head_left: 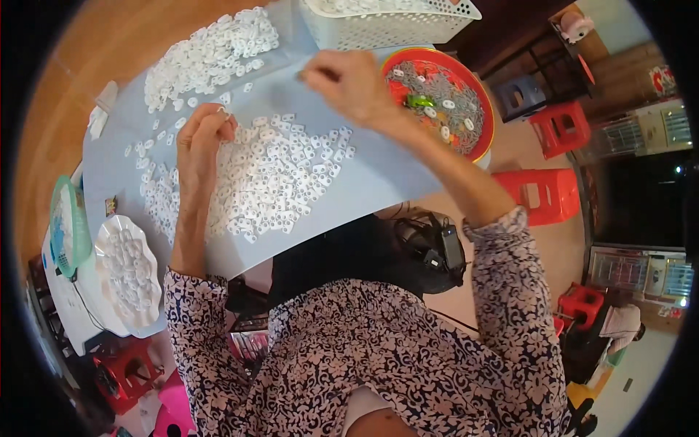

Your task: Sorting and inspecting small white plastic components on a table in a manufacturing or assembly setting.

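Observation:
My left hand (200, 142) is closed in a pinch over the table's left part, a small white plastic piece (226, 111) at its fingertips. My right hand (353, 86) is raised to the right of it, thumb and fingers pressed together. A tiny dark bit shows at its fingertips, too small to name. Below and between the hands spreads a layer of small white plastic pieces (280, 178) with two holes each. Right of my right hand sits a round red tray (490, 116) with many thin grey metal parts, a few white pieces and a bright green item (419, 101).
A heap of white pieces (211, 58) lies at the far left of the grey table (393, 171). Behind my right hand stands a white perforated basket (389, 33). At left are a scalloped white plate (101, 266) of pieces and a green basket (81, 226). Red stools (561, 130) stand right.

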